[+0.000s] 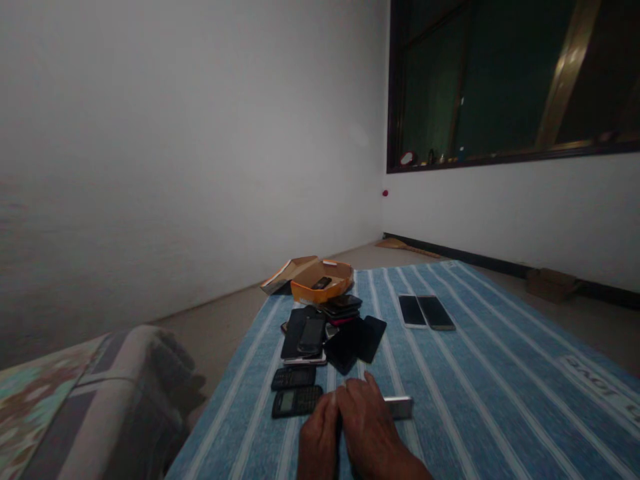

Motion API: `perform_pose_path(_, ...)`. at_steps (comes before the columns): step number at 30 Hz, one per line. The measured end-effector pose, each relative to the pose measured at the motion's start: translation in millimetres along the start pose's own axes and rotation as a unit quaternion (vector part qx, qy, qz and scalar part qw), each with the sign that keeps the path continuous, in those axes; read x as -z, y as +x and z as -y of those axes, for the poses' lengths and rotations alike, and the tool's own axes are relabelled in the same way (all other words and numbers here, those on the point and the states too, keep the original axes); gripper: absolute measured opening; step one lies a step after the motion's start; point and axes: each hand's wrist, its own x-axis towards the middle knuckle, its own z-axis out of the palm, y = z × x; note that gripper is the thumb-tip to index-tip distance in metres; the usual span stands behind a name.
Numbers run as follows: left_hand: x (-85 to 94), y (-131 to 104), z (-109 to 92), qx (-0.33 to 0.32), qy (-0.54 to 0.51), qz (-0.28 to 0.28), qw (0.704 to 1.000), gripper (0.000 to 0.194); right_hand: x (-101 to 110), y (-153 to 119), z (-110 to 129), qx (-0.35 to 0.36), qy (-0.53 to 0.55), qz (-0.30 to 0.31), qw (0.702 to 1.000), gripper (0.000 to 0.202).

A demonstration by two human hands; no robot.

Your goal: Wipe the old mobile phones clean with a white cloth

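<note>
My left hand [319, 437] and right hand [367, 420] meet before the orange box [306, 294], grasp impossible to tell; two smartphones [413, 312] lie paired right of it, the phone heap [313, 335] seemingly unsorted.

In what appears a home, a striped cloth [475, 373] lies beneath the fingers [356, 389], a blanket [127, 387] to their left, a broom [397, 244] and window [505, 80] beyond, rightward.

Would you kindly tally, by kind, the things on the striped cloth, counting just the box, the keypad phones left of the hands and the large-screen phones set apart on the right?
Keypad phones: 2
Large-screen phones: 2
Open orange box: 1
Total: 5
</note>
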Motion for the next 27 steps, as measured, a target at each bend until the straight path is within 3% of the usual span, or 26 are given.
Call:
perform_pose_path(8,3.5,0,-1,0.008,0.015,0.01,1.0,0.047,14,-2,-16,0.007,0.001,0.055,0.998,0.023)
perform_pose_path(18,1.9,-2,-11,0.015,0.046,0.004,0.999,0.051,60,-26,-61,-0.003,-0.052,0.118,0.992,0.027)
perform_pose_path(22,0.2,-1,-9,0.013,0.05,-0.003,0.999,0.052,60,-28,-67,-0.012,-0.07,0.137,0.988,0.026)
perform_pose_path(27,0.4,0,-5,0.012,0.043,-0.013,0.999,0.053,45,-17,-48,-0.03,-0.068,0.156,0.985,0.026)
